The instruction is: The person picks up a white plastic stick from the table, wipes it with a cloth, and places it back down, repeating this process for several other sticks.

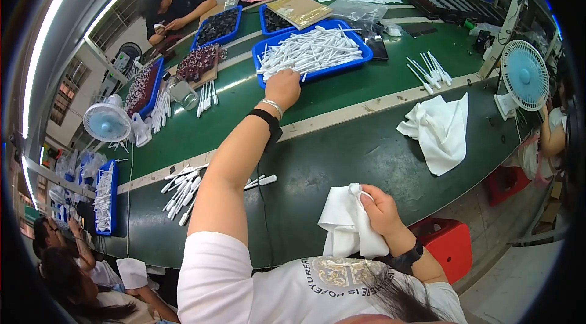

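My left arm stretches forward, and my left hand (pixel 284 88) is at the near edge of a blue tray (pixel 368 54). Its fingers curl closed at the heap of white plastic sticks (pixel 314 50), thin with a thicker handle end. Whatever they grip is hidden beneath the hand. Close to my body, my right hand (pixel 379 208) is closed on a folded white cloth (pixel 342 217). Under my left forearm lies a loose group of white sticks (pixel 182 193), with another stick (pixel 267 180) just right of the arm.
A second white cloth (pixel 441 135) lies crumpled to the right. More sticks (pixel 429 72) lie beyond it. Fans stand left (pixel 107 121) and right (pixel 525 75). Blue trays of dark parts (pixel 217 27) stand farther back. A person (pixel 180 7) works across the table. A red stool (pixel 448 248) is behind my right arm.
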Demonstrator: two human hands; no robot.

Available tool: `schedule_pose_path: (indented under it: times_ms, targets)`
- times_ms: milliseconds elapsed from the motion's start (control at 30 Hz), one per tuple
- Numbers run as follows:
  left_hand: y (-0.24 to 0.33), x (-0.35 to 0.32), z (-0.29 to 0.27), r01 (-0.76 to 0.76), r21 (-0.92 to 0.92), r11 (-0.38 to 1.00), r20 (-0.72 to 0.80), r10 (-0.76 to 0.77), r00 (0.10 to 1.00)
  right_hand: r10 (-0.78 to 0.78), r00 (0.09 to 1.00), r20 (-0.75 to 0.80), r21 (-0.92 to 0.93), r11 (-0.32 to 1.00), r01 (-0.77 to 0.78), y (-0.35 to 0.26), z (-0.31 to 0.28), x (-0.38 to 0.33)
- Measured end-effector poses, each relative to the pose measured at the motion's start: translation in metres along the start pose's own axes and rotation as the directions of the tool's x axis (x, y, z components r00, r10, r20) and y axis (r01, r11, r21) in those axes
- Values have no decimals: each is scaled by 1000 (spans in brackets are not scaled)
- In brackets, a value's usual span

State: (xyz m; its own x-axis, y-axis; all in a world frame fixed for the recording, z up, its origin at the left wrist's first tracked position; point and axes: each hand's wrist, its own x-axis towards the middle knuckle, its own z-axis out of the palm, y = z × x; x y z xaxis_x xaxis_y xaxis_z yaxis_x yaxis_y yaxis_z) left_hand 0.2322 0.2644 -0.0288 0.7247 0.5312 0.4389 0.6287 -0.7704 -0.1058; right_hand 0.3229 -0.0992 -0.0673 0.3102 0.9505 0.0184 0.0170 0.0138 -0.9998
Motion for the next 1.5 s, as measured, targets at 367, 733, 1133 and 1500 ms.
schedule_pose_path:
  times_ms: [367, 733, 1133, 1500]
  targets:
    - [-5, 4, 12, 11, 102, 995, 60, -17, 998, 1, 1000, 14, -32, 999, -1, 1, 0, 1]
    - [-4, -16, -17, 89, 168, 982, 286, -135, 949, 1, 999, -38, 8, 1000, -1, -1, -2, -2]
    - [-13, -65, -92, 150, -264, 953, 327, -58, 943, 60, 998, 3, 120, 991, -60, 5, 6, 5]
    - [20, -227, -132, 91, -228, 969, 350, -5, 937, 3, 1000, 15, 67, 998, -4, 1, 8, -2]
